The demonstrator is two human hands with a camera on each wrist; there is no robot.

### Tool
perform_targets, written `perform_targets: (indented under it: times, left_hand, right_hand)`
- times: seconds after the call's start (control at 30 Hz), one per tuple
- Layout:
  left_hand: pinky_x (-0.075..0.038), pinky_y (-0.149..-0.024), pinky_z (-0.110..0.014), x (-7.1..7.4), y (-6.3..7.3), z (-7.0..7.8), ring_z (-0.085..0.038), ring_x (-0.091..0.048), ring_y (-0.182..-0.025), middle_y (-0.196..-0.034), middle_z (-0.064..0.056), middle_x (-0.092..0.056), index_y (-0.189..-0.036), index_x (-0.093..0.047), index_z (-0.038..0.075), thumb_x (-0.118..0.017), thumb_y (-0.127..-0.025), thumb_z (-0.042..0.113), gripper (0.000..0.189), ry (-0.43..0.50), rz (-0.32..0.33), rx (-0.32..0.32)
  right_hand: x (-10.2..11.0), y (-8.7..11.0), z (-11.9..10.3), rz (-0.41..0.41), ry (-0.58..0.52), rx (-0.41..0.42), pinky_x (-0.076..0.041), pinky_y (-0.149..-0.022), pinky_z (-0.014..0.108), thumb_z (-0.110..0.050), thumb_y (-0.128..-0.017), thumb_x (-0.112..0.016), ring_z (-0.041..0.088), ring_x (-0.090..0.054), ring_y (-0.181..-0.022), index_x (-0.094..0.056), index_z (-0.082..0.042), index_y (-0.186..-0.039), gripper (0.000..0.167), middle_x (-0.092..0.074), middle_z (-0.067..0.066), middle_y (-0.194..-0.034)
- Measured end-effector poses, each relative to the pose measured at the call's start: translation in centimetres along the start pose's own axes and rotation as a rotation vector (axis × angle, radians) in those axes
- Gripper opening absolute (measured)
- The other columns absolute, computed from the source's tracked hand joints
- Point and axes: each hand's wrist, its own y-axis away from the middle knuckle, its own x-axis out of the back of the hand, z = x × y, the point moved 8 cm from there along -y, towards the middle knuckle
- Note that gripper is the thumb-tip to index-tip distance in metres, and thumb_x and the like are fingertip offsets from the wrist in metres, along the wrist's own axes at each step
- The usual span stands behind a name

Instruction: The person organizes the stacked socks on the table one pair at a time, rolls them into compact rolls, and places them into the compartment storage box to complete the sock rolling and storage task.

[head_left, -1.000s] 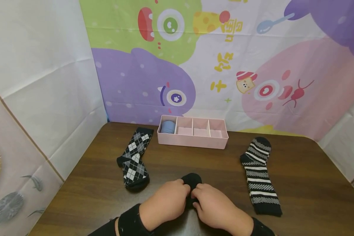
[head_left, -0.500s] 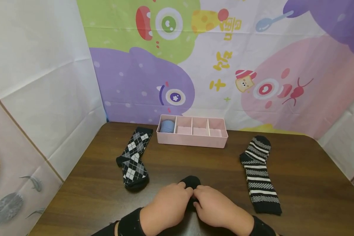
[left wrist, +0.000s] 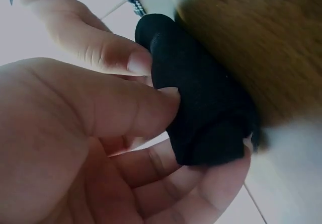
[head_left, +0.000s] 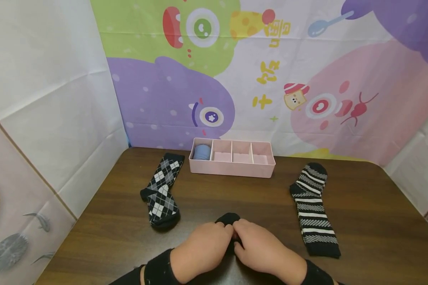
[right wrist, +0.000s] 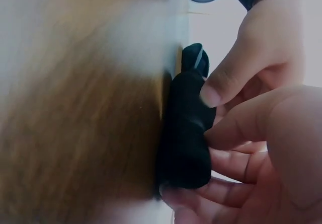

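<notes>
A plain black sock, partly rolled up, lies at the front middle of the table between both hands. My left hand pinches it, and in the left wrist view the thumb presses the sock's side while the fingers curl under the roll. My right hand grips the same sock from the other side, thumb on it and fingers beneath, as the right wrist view shows. In the head view the hands hide most of the sock; only its rounded black far end shows beyond the knuckles.
An argyle sock lies flat to the left, a black-and-white striped sock to the right. At the back stands a pink divided box with a blue rolled item in its leftmost compartment. A cartoon-printed cloth hangs behind the table.
The black sock's far end has drawn slightly nearer to me, and less of it shows past my fingers. Both hands have come closer together. The box and the other two socks stay put.
</notes>
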Motion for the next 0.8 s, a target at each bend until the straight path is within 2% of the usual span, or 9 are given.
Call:
perform_targets:
  times: [0.17, 0.3, 0.4, 0.53, 0.6, 0.7, 0.8]
  left_hand:
    - [-0.054, -0.079, -0.030, -0.1, -0.1, 0.0, -0.013, -0.061, -0.091, -0.102, -0.004, -0.062, -0.112, -0.067, 0.011, -0.070, -0.098, 0.018, 0.016, -0.015, 0.008, -0.008]
    - [-0.054, -0.084, -0.032, 0.0, 0.0, -0.2, -0.016, -0.062, -0.095, -0.105, -0.005, -0.064, -0.114, -0.069, 0.009, -0.072, -0.097, 0.018, 0.020, -0.009, 0.016, 0.007]
    - [-0.055, -0.082, -0.033, 0.1, -0.1, -0.5, -0.017, -0.063, -0.094, -0.103, -0.004, -0.067, -0.113, -0.069, 0.009, -0.074, -0.094, 0.018, 0.021, 0.007, 0.037, 0.024]
    - [-0.055, -0.080, -0.034, 0.4, -0.2, -0.8, -0.018, -0.065, -0.091, -0.098, -0.006, -0.068, -0.110, -0.067, 0.009, -0.077, -0.091, 0.016, 0.023, 0.042, 0.071, 0.025]
    - [-0.055, -0.077, -0.034, 0.5, -0.2, -0.9, -0.018, -0.064, -0.086, -0.097, -0.007, -0.065, -0.111, -0.065, 0.008, -0.076, -0.092, 0.014, 0.023, 0.065, 0.089, 0.025]
    - [-0.055, -0.072, -0.032, 0.6, -0.3, -1.1, -0.018, -0.062, -0.081, -0.096, -0.008, -0.060, -0.112, -0.066, 0.006, -0.074, -0.093, 0.011, 0.021, 0.069, 0.116, 0.027]
    - [-0.054, -0.072, -0.031, 0.7, -0.3, -1.3, -0.018, -0.061, -0.079, -0.094, -0.007, -0.059, -0.110, -0.068, 0.007, -0.074, -0.093, 0.012, 0.019, 0.052, 0.135, 0.036]
  right_hand:
    - [0.6, 0.3, -0.9, 0.074, 0.126, 0.035, -0.042, -0.063, 0.027, -0.012, -0.092, -0.071, 0.009, -0.044, -0.072, -0.053, -0.022, -0.086, 0.021, -0.046, -0.010, -0.083]
    - [0.8, 0.6, -1.6, 0.101, 0.198, 0.053, -0.043, -0.065, 0.028, -0.014, -0.090, -0.073, 0.008, -0.044, -0.074, -0.054, -0.021, -0.085, 0.022, -0.045, -0.011, -0.083]
    - [0.8, 0.6, -2.0, 0.081, 0.250, 0.057, -0.050, -0.072, 0.032, -0.021, -0.088, -0.078, 0.010, -0.051, -0.081, -0.062, -0.016, -0.095, 0.017, -0.052, -0.008, -0.089]
    - [0.6, 0.6, -2.5, 0.059, 0.326, 0.066, -0.054, -0.085, 0.039, -0.027, -0.086, -0.082, 0.016, -0.059, -0.096, -0.067, -0.009, -0.112, 0.035, -0.060, -0.002, -0.102]
    - [0.6, 0.7, -2.6, 0.071, 0.358, 0.074, -0.054, -0.086, 0.040, -0.026, -0.085, -0.083, 0.017, -0.059, -0.096, -0.067, -0.008, -0.111, 0.035, -0.060, -0.001, -0.102]
    - [0.6, 0.7, -2.5, 0.097, 0.364, 0.082, -0.053, -0.082, 0.038, -0.023, -0.085, -0.083, 0.015, -0.057, -0.091, -0.066, -0.011, -0.104, 0.028, -0.058, -0.003, -0.097]
    - [0.5, 0.6, -2.2, 0.100, 0.298, 0.081, -0.053, -0.080, 0.036, -0.019, -0.087, -0.081, 0.014, -0.058, -0.090, -0.065, -0.012, -0.100, 0.022, -0.058, -0.004, -0.096]
